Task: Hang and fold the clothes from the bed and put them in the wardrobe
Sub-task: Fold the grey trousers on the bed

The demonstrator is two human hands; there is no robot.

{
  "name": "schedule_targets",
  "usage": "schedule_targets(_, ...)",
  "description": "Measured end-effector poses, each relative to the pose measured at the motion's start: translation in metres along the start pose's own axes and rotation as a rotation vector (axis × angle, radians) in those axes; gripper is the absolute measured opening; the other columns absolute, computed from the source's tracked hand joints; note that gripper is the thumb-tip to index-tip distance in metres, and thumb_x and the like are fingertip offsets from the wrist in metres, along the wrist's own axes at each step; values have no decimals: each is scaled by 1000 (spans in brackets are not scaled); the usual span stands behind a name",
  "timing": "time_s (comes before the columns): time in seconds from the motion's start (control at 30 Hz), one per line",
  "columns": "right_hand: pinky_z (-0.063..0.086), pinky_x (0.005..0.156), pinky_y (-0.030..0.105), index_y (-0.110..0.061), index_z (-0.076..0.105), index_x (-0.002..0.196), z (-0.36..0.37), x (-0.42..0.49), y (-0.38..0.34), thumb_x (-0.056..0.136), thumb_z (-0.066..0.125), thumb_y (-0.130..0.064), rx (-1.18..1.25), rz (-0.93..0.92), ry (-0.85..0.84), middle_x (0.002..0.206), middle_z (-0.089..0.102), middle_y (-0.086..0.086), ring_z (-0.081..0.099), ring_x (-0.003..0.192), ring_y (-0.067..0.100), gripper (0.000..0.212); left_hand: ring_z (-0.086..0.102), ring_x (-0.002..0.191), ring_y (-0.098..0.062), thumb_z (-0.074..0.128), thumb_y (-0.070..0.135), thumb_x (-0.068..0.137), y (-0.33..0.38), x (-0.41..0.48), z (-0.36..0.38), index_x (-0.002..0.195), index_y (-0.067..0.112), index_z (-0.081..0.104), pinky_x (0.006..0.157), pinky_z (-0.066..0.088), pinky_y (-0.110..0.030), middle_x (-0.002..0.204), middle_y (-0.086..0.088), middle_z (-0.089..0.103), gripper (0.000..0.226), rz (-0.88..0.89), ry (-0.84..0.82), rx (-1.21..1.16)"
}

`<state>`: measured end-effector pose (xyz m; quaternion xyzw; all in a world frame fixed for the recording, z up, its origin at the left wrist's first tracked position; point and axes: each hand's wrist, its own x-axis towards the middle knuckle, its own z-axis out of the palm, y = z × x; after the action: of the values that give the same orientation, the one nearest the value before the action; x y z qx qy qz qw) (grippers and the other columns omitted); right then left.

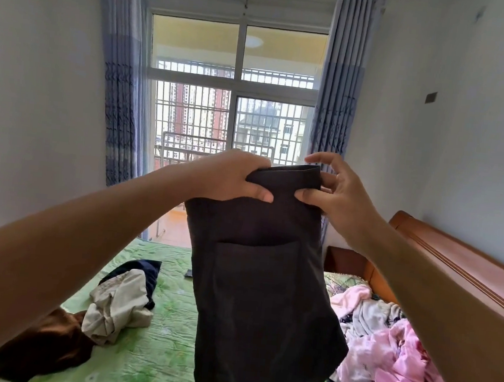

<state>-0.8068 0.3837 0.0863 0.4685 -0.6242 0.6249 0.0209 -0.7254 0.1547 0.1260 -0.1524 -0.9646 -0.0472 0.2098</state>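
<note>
Item 1. Dark garment: held up in the air above the bed, hanging straight down from its top edge, with the lower end running out of the bottom of the view. A patch pocket is seen on the facing side and a stitched band along the top.

Item 2. Left hand: closed over the left part of the top band, fingers curled behind the cloth and thumb pressed on the front.

Item 3. Right hand: the right corner of the band is pinched between the thumb in front and the fingers behind; the forefinger is lifted clear and spread.

Item 4. Bed: covered with a green patterned quilt, lying below the garment.

Item 5. Loose clothes on the quilt: a brown piece at near left; a cream piece just beyond it, touching a navy piece; a pink and white heap at right.

Item 6. Small dark object: laid flat on the quilt; its kind cannot be told.

Item 7. Wooden headboard along the right wall, with a wooden bedside cabinet beyond it.

Item 8. Barred window in the far wall, flanked by blue curtains, both drawn aside.
</note>
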Motion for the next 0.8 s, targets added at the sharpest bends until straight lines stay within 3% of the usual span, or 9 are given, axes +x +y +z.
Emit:
schedule_targets(0.1, 60, 80, 32, -41, 52, 127, -13, -18, 26, 77, 83, -16, 44, 140, -69, 111, 74, 3, 72, 102, 22, 64, 54, 71, 3, 63, 56, 91, -3, 4, -2, 91, 26, 53, 57, 34, -21, 78, 14, 58, 32, 69, 46, 78)
schedule_targets(0.17, 57, 91, 34, -44, 57, 121, -18, -42, 65, 69, 89, -23, -143, 368, -239, 114, 73, -6, 70, 108, 16, 65, 54, 71, 0, 62, 55, 92, -7, 8, -12, 95, 20, 55, 57, 34, -22, 80, 13, 58, 36, 58, 89, 100)
schedule_targets(0.23, 54, 93, 31, -33, 66, 110, -22, -68, 112, 74, 85, -21, -476, 532, -402, 109, 73, -8, 68, 107, 17, 42, 56, 73, -4, 62, 55, 92, -13, 10, -27, 97, 18, 58, 57, 38, -25, 83, 9, 60, 37, 12, 105, 111)
schedule_targets(0.3, 57, 78, 30, -23, 68, 101, -26, -92, 152, 88, 74, -20, -603, 634, -368, 99, 73, -1, 71, 94, 22, 14, 58, 75, -8, 63, 53, 92, -19, 9, -41, 96, 19, 58, 62, 46, -29, 86, 5, 62, 35, -29, 99, 120)
schedule_targets(0.33, 59, 71, 33, -20, 67, 98, -28, -102, 165, 94, 69, -24, -539, 683, -299, 93, 72, 4, 72, 84, 23, 6, 59, 76, -9, 64, 52, 92, -21, 7, -47, 95, 19, 58, 65, 47, -29, 85, 5, 62, 34, -37, 102, 114)
schedule_targets(0.4, 61, 72, 44, -14, 67, 94, -27, -114, 181, 92, 69, -43, -320, 757, -139, 84, 70, 11, 71, 71, 23, 30, 58, 77, -8, 65, 50, 92, -27, 3, -56, 93, 22, 58, 65, 45, -27, 84, 9, 61, 29, -54, 124, 98)
schedule_targets(0.47, 61, 77, 48, -9, 65, 102, -20, -116, 188, 84, 66, -61, -56, 835, -32, 89, 74, 16, 74, 79, 30, 55, 58, 79, -9, 65, 48, 92, -31, -3, -62, 94, 25, 57, 65, 43, -27, 85, 10, 60, 25, -84, 145, 87)
schedule_targets(0.57, 55, 92, 48, -16, 61, 118, 0, -108, 189, 96, 51, -63, 283, 847, 45, 108, 75, 15, 73, 99, 31, 53, 62, 82, -18, 65, 46, 93, -33, -10, -67, 98, 19, 61, 73, 50, -36, 90, 0, 65, 28, -124, 145, 94)
schedule_targets(0.8, 58, 87, 48, -14, 64, 113, 40, -100, 181, 95, 53, -63, 375, 991, 152, 104, 67, 14, 66, 100, 30, 53, 63, 82, -14, 63, 46, 93, -30, -26, -75, 103, 17, 63, 75, 54, -40, 91, 1, 66, 31, -168, 114, 113)
